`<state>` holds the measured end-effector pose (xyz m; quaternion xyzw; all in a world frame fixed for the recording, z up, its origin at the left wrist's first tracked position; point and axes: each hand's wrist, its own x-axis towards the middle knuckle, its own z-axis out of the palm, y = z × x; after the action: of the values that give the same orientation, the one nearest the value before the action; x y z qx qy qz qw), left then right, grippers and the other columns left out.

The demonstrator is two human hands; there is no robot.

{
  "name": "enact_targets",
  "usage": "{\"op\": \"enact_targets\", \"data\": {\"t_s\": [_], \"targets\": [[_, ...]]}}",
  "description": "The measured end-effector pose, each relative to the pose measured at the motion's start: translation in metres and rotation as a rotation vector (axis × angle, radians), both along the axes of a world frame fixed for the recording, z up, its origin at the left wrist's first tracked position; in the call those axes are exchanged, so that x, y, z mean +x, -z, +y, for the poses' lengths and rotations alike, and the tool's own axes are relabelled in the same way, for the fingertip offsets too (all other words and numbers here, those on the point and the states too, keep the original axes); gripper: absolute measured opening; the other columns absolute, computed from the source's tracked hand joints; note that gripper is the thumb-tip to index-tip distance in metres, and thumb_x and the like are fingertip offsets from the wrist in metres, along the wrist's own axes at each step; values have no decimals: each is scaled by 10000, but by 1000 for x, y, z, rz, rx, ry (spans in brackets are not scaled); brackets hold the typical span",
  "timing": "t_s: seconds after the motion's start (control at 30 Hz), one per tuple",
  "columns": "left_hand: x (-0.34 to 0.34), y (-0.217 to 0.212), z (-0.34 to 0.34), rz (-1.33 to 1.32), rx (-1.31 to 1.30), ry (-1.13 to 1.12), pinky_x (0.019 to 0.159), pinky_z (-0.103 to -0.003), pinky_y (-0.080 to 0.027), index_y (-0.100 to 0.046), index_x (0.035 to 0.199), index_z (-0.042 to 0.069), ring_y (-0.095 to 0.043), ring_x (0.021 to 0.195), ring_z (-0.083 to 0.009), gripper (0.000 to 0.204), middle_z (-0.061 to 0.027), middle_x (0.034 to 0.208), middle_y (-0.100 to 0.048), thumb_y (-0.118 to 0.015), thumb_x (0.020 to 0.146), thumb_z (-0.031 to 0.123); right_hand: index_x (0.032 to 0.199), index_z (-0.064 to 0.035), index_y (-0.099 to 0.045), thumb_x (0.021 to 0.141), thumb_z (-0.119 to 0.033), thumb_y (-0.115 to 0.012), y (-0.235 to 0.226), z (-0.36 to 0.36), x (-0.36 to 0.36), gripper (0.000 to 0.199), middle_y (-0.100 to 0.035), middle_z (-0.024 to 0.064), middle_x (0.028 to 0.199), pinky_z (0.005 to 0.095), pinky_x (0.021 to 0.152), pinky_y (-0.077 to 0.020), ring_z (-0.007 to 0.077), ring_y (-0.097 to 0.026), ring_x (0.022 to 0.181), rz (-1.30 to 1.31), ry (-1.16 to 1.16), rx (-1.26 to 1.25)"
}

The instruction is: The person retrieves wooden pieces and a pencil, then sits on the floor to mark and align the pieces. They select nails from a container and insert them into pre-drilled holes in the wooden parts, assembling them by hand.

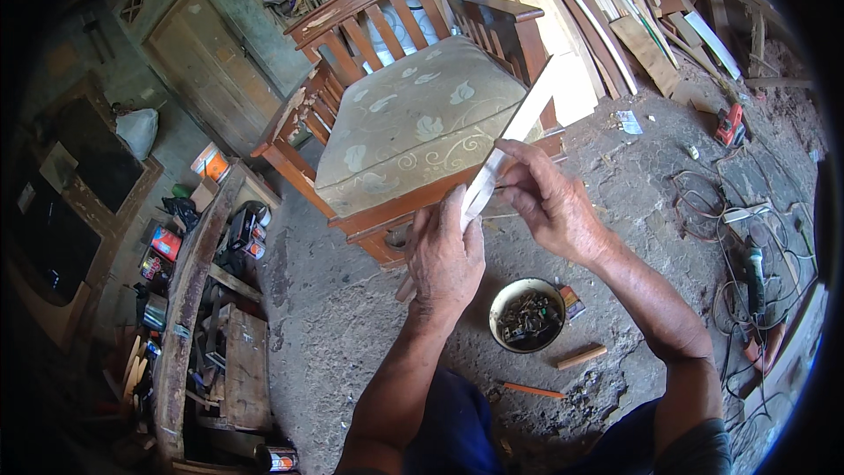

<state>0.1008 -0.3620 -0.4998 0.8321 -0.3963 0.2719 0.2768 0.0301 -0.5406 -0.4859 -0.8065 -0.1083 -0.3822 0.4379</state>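
A long, thin wooden strip (526, 114), pale on its lit face, slants up and away in front of me. My left hand (447, 255) is closed around its lower part, and the strip's near end sticks out below that hand. My right hand (556, 207) is closed at the strip's middle, its forefinger lying over the edge and the thumb bent beneath. Whether something small is also between those fingers is hidden. Behind the strip stands a wooden armchair (365, 227) with a slatted back and worn finish. Its seat cushion (413, 110) is greenish grey with a leaf pattern.
Below my hands, a round bowl (495, 315) of small metal pieces stands beside a small box (571, 302), a wood offcut (582, 356) and an orange pencil (533, 390). A corded power tool (754, 277) lies right among cables. Leftward, a wooden bench (189, 317) borders tools and cans.
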Motion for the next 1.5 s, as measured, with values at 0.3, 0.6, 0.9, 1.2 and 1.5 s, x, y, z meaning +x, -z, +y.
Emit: {"op": "enact_targets", "data": {"t_s": [0.3, 0.6, 0.9, 1.2, 1.5], "targets": [[3, 1, 4, -57, -8, 16, 916, -516, -497, -573, 1357, 61, -648, 997, -383, 500, -151, 1153, -713, -702, 874, 65, 1187, -32, -671, 936, 13, -666, 13, -4, 7, 256, -695, 155, 1047, 410, 850, -638, 325, -735, 993, -61, -69, -256], [0, -3, 7, -39, 39, 45, 930, -504, -495, -570, 1358, 66, -638, 1029, -379, 498, -167, 1132, -705, -704, 878, 72, 1176, -69, -693, 947, -77, -689, 16, -12, 8, 229, -692, 121, 1107, 397, 893, -627, 293, -713, 1085, -25, -112, -272], [-2, -6, 7, -45, 69, 75, 923, -504, -490, -568, 1350, 55, -631, 1028, -370, 493, -165, 1111, -701, -701, 876, 69, 1078, -67, -692, 943, -121, -706, 17, -18, 12, 146, -682, 85, 1028, 392, 848, -618, 259, -718, 1006, -55, -146, -254], [-3, -6, 8, 9, 141, 65, 994, -507, -464, -480, 1444, 65, -601, 1182, -348, 586, -177, 1224, -676, -673, 891, 78, 1048, -73, -695, 940, -114, -713, 19, -20, 12, 117, -672, 79, 999, 400, 837, -603, 258, -711, 993, -45, -167, -223], [-3, -6, 9, 9, 127, 65, 985, -504, -461, -494, 1432, 68, -602, 1178, -343, 579, -173, 1223, -674, -680, 883, 78, 1042, -71, -684, 943, -115, -705, 20, -21, 12, 110, -669, 85, 994, 404, 840, -601, 263, -710, 987, -53, -155, -241]]}}
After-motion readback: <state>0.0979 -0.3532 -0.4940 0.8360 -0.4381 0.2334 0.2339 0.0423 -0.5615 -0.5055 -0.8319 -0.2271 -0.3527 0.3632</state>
